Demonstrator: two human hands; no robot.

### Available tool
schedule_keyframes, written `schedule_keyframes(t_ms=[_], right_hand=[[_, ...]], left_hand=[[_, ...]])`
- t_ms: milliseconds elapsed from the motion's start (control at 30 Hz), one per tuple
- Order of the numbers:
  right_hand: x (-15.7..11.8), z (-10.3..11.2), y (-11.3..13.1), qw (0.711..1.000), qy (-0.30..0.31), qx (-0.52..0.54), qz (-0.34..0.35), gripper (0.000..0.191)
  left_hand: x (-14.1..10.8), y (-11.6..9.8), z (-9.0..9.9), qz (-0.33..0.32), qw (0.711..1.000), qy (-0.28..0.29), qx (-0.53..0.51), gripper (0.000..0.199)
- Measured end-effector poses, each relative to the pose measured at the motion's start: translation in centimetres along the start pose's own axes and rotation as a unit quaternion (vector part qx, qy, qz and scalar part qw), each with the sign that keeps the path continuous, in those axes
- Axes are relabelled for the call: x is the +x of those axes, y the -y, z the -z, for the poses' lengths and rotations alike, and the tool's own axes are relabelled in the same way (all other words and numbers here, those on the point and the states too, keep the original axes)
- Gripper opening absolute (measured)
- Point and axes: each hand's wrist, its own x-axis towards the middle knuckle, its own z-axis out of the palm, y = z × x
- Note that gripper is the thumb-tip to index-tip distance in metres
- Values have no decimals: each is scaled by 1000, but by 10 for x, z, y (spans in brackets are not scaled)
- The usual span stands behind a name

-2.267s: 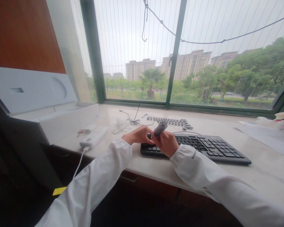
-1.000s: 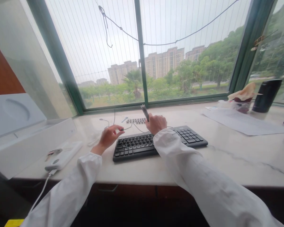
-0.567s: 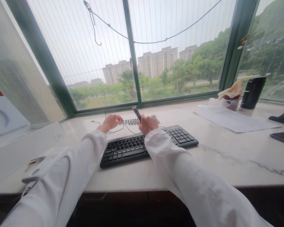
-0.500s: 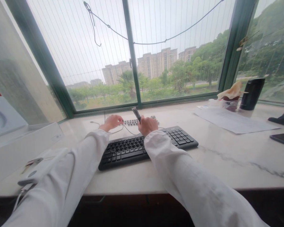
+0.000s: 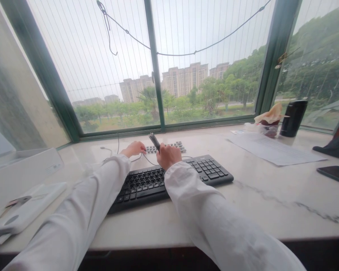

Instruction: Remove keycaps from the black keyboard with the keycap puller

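A black keyboard lies on the pale marble counter, with bare sockets showing where keycaps are off in its left and middle part. Behind it, loose keycaps stand in rows on the counter. My left hand is at the left end of those rows, fingertips pinched together; what they hold, if anything, is too small to tell. Wrapped in my right hand is a dark brush-like tool, tilted up to the left above the keyboard. My right forearm hides part of the keyboard.
At the left are a white box and a white device with keys on it. Paper sheets, a black cup, a crumpled wrapper and a phone lie or stand at the right. A thin cable runs behind the keyboard.
The view has shifted a little, so the scene sits slightly left and lower. My right hand still grips the tool, and my left hand remains by the keycap rows.
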Motion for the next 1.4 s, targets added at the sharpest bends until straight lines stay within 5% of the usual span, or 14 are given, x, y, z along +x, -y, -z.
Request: schedule_keyframes(t_ms=[733,1067,1233,1400], right_hand=[[0,-1,0,1000,-4,7,0,21],[-1,0,1,1000,10,5,-3,22],[0,1,1,1000,1,4,-13,21],[-1,2,3,1000,-4,0,-4,22]], left_hand=[[6,-7,-1,-71,997,-29,2,15],[-1,-9,6,-55,997,-53,-8,24],[-23,-17,26,-32,995,-97,-4,28],[-72,-39,53,-43,990,-136,-15,32]])
